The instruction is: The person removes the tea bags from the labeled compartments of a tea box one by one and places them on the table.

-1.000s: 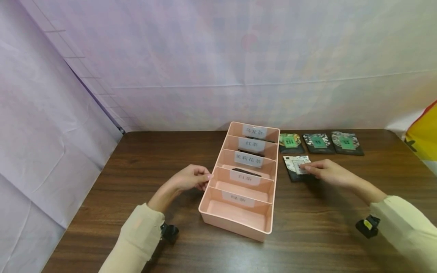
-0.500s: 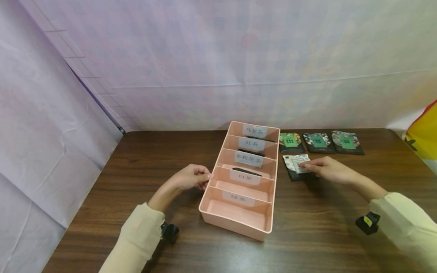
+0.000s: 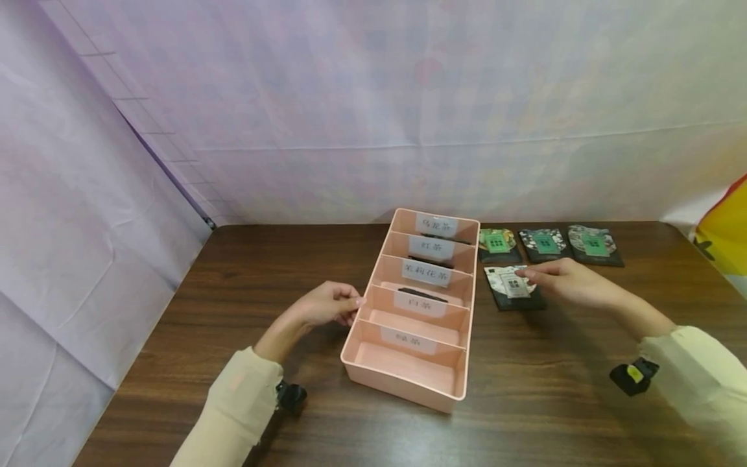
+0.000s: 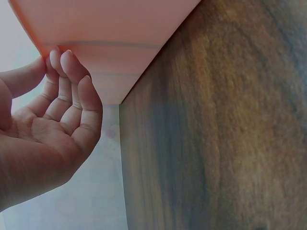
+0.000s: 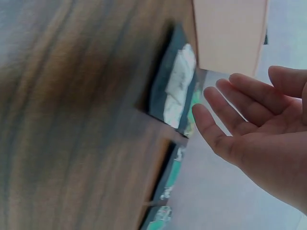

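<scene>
Flat sachet on a wood-grain table, beside a pink divided box. The sachet lies face up to the right of the box, nearer the wearer than a row of three green-labelled sachets. Its lower part is black; its upper part is white with a dark leafy print and a small black square at the far left corner. A pale grey panel in the middle carries dark marks, too small to read.

Right hand: fingers loosely extended and slightly spread, grasping nothing; the fingertips overlap the sachet's far right portion in the head view, though they appear to be clear of it in the blurred right wrist view. Left hand: thumb and curled fingers pinch the box's left rim. The box has five compartments, with white labels bearing dark characters; dark edges show in the three farthest.
</scene>
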Demonstrator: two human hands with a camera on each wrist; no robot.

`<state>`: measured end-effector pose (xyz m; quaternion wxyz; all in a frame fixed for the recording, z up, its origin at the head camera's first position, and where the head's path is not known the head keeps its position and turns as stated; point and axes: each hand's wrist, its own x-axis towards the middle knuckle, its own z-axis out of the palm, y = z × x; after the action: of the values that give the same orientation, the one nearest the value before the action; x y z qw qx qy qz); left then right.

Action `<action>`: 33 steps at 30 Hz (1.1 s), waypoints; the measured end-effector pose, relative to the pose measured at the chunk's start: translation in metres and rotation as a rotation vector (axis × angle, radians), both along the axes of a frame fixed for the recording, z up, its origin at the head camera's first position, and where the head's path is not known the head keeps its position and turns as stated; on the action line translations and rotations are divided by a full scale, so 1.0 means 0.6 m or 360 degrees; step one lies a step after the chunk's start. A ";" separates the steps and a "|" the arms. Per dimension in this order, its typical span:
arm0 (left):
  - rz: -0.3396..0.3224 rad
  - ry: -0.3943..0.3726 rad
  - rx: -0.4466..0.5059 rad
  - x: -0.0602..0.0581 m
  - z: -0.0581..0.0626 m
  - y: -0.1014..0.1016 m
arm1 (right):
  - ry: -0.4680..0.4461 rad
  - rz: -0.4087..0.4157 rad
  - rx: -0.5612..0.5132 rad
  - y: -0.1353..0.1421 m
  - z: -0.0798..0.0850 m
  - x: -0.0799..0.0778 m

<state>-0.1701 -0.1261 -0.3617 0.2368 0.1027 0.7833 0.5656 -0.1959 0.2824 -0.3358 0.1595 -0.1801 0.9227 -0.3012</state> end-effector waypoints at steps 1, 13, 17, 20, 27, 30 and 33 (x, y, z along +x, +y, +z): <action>-0.0001 0.0001 0.0002 0.000 -0.001 0.000 | 0.0019 0.0003 0.0006 0.000 0.003 0.000; -0.0003 0.0006 0.0000 0.000 -0.001 0.000 | -0.0054 -0.0023 -0.0106 -0.007 0.039 0.000; 0.0002 -0.0002 -0.0005 0.001 0.001 0.000 | -0.0054 -0.0022 -0.0159 -0.016 0.053 0.002; 0.0002 0.0001 -0.0008 0.000 0.000 0.000 | 0.0015 -0.0001 -0.0130 -0.026 0.063 0.004; -0.0009 0.0012 -0.0009 0.000 -0.001 0.000 | 0.0046 0.0048 -0.0088 -0.057 0.082 0.011; -0.0011 0.0016 -0.0010 0.000 0.000 0.000 | 0.0063 0.0070 -0.0081 -0.071 0.089 0.015; -0.0010 0.0016 -0.0011 0.000 0.000 0.000 | 0.0060 0.0096 -0.0113 -0.084 0.095 0.017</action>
<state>-0.1701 -0.1262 -0.3620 0.2349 0.1073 0.7861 0.5615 -0.1855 0.2318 -0.2788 0.1445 -0.2190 0.9085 -0.3254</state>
